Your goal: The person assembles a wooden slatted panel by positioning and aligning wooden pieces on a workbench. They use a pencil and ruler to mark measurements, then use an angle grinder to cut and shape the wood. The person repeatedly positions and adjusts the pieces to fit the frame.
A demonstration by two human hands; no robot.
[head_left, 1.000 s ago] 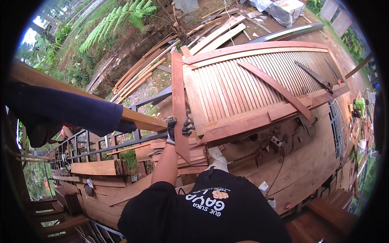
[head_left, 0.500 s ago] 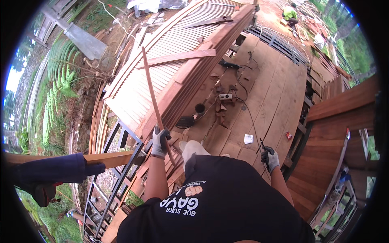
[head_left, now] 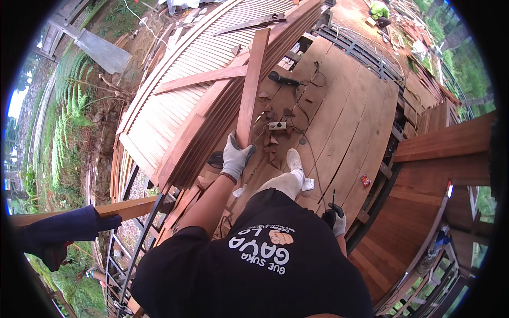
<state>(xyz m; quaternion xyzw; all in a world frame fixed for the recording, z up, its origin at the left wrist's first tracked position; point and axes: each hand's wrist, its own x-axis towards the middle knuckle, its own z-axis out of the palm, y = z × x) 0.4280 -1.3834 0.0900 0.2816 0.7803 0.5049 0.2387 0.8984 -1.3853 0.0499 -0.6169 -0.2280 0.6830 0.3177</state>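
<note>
My left hand [head_left: 236,157], in a grey-white glove with dark fingertips, is closed round the lower end of a reddish-brown wooden board [head_left: 253,87]. The board stands up from the hand, its broad face showing, and overlaps the edge of a stack of slatted wooden panels [head_left: 175,100]. Low on the right, beside my shirt, my gloved right hand [head_left: 338,220] is closed on a thin dark stick-like thing [head_left: 333,197] whose kind I cannot make out. Across the top panel lie another wooden board [head_left: 199,80] and a handsaw [head_left: 249,24].
A black corded power tool [head_left: 283,79], a white socket strip [head_left: 277,126], cables and wood offcuts [head_left: 271,151] lie on the plank floor [head_left: 339,106]. Wooden panelling [head_left: 413,217] rises at right. A person in bright green [head_left: 379,10] crouches far off.
The board in my left hand has swung right and turned from its narrow edge to its broad face. My right hand has drawn lower, and my foot now shows farther forward.
</note>
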